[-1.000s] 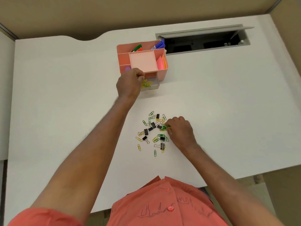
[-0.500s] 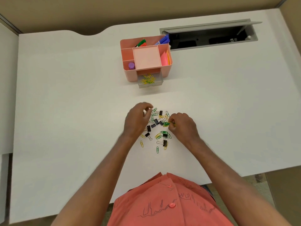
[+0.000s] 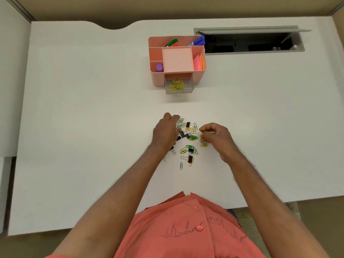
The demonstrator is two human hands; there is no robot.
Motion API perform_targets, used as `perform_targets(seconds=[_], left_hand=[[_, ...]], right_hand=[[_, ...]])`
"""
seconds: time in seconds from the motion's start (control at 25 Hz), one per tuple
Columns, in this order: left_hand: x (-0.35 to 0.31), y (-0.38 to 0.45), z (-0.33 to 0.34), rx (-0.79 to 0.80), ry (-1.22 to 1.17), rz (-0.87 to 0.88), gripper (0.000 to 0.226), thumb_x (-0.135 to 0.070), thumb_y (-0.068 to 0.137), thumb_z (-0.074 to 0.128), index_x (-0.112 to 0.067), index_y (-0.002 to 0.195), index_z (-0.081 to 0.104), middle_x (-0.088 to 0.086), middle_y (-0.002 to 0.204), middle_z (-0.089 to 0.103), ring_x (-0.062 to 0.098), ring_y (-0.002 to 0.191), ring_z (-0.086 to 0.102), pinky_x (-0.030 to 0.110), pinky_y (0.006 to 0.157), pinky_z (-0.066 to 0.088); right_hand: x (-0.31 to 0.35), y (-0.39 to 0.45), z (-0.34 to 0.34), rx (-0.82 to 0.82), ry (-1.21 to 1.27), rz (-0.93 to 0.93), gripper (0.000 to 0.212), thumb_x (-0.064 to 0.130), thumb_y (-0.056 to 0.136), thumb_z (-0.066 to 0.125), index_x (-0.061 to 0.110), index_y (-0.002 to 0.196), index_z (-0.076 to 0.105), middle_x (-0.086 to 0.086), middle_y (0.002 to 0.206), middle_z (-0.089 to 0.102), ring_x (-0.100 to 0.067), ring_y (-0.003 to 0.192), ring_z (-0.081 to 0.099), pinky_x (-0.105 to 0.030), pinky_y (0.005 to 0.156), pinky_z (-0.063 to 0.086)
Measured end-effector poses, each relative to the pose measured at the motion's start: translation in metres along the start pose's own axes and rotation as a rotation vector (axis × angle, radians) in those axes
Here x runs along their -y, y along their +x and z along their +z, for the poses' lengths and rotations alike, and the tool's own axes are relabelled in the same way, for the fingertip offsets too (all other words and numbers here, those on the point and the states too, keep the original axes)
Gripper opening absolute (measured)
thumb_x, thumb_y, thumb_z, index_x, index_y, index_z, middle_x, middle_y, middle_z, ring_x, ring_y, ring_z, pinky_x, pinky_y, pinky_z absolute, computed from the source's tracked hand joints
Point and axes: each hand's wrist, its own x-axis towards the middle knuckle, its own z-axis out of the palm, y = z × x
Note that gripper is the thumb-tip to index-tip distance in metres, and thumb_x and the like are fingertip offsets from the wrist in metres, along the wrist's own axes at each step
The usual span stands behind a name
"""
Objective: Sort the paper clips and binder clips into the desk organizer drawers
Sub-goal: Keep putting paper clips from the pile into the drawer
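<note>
Pink desk organizer [image 3: 158,79] sits far side of white desk [image 3: 83,127], its clear drawer [image 3: 179,88] pulled open with yellow and green paper clips [image 3: 176,86] inside. Mixed pile of loose paper clips [image 3: 189,148] and black binder clips [image 3: 189,158] lies near the desk's front edge between both hands. Left hand [image 3: 164,134] rests on the pile's left side, fingers loosely curled, grip unclear; right hand [image 3: 218,140] pinches a small bunch of clips [image 3: 202,135] at the pile's right edge
</note>
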Motion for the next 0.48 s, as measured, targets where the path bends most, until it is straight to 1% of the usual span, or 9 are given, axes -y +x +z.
perform_targets(seconds=[0.08, 0.16, 0.24, 0.28, 0.36, 0.48], left_hand=[[-0.001, 0.002, -0.001, 0.004, -0.005, -0.008, 0.033, -0.021, 0.097, 0.061, -0.022, 0.13, 0.057, 0.006, 0.122, 0.052, 0.028, 0.098, 0.06, 0.042, 0.079, 0.054], [-0.001, 0.003, -0.002, -0.01, -0.002, -0.016, 0.023, -0.015, 0.097, 0.058, -0.02, 0.119, 0.062, 0.005, 0.117, 0.054, 0.028, 0.091, 0.06, 0.04, 0.074, 0.054], [-0.003, 0.005, -0.001, -0.006, 0.034, -0.038, 0.016, -0.008, 0.094, 0.056, -0.018, 0.103, 0.064, 0.004, 0.107, 0.056, 0.027, 0.088, 0.059, 0.037, 0.069, 0.053], [-0.004, 0.006, -0.001, 0.003, 0.058, -0.047, 0.016, -0.004, 0.092, 0.055, -0.016, 0.098, 0.064, 0.004, 0.103, 0.057, 0.027, 0.087, 0.059, 0.037, 0.067, 0.051], [-0.007, 0.006, -0.001, 0.019, 0.09, -0.046, 0.016, 0.0, 0.089, 0.054, -0.013, 0.093, 0.062, 0.005, 0.098, 0.058, 0.028, 0.087, 0.06, 0.038, 0.065, 0.052], [-0.008, 0.003, 0.0, 0.006, 0.11, -0.024, 0.014, 0.0, 0.09, 0.053, -0.009, 0.096, 0.061, 0.007, 0.099, 0.058, 0.028, 0.086, 0.058, 0.04, 0.065, 0.052]], right_hand=[[0.004, 0.001, 0.001, 0.032, 0.174, 0.055, 0.02, -0.005, 0.093, 0.058, 0.008, 0.098, 0.072, -0.007, 0.094, 0.069, -0.017, 0.082, 0.068, -0.029, 0.086, 0.06], [0.012, 0.0, 0.001, 0.053, 0.344, 0.096, 0.02, -0.009, 0.094, 0.056, 0.004, 0.1, 0.071, -0.009, 0.097, 0.07, -0.019, 0.089, 0.069, -0.03, 0.089, 0.06], [0.02, 0.0, 0.001, 0.077, 0.433, 0.103, 0.021, -0.011, 0.093, 0.055, 0.002, 0.103, 0.069, -0.01, 0.099, 0.07, -0.02, 0.094, 0.071, -0.029, 0.091, 0.059], [0.025, 0.0, 0.0, 0.089, 0.443, 0.094, 0.022, -0.012, 0.092, 0.056, 0.002, 0.103, 0.069, -0.01, 0.099, 0.071, -0.021, 0.096, 0.072, -0.029, 0.092, 0.058], [0.035, 0.001, 0.001, 0.106, 0.401, 0.056, 0.021, -0.012, 0.09, 0.061, 0.003, 0.103, 0.07, -0.01, 0.1, 0.071, -0.022, 0.099, 0.071, -0.031, 0.096, 0.057], [0.059, 0.007, 0.002, 0.075, 0.238, -0.087, 0.018, -0.008, 0.091, 0.064, 0.006, 0.099, 0.072, -0.01, 0.099, 0.073, -0.021, 0.098, 0.072, -0.03, 0.093, 0.058]])
